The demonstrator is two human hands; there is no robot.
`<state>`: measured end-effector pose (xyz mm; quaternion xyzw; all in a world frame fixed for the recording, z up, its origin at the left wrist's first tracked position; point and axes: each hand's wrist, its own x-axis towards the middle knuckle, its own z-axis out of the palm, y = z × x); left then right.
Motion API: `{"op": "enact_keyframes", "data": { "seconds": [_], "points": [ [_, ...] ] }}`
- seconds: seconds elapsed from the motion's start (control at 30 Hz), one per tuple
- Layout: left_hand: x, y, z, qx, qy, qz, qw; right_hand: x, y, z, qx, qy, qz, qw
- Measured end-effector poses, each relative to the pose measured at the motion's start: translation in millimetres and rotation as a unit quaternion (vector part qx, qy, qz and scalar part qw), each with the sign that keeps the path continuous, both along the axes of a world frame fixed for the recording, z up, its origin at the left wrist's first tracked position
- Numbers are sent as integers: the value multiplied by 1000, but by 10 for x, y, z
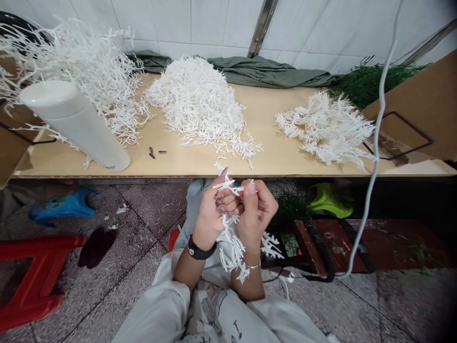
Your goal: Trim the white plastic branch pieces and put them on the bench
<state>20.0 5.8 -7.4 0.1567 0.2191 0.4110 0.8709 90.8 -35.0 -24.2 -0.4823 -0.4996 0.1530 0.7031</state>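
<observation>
over at the left, a white bottle (82, 127) stands before a tangle of white strands (96, 71). next comes a dense white heap (203, 102) on the table (264, 124). just this side of the table's edge, the left hand (211, 207) is curled around white sprigs (231, 250); the right hand (257, 205) pinches at their tips. farther right lies a loose white clump (326, 126).

Print low on the bottle (76, 126) is way too small to read. The bottle also blocks some of the left pile (100, 66), which runs off the left edge, same as the red stool (43, 267). Cable (377, 147) gets chopped at the top. Hands (210, 209) cover part of the white sprigs (232, 243), fwiw.
</observation>
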Motion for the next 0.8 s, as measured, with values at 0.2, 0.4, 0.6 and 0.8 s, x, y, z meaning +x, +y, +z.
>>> {"op": "enact_keyframes", "data": {
  "seconds": [0.2, 0.4, 0.6, 0.8],
  "points": [
    [124, -169, 34, 6, -24, -78, 997, 62, 44, -7, 2, 196, 34, 980],
    [36, -170, 17, 78, -90, -25, 993, 327, 118, 111, 87, 275, 160, 944],
    [63, -162, 11, 172, 13, 30, 985, 259, 79, 168, 83, 356, 173, 915],
    [49, -156, -100, 239, 126, 109, 957, 147, 64, 97, -18, 210, 104, 972]
  ]
}}
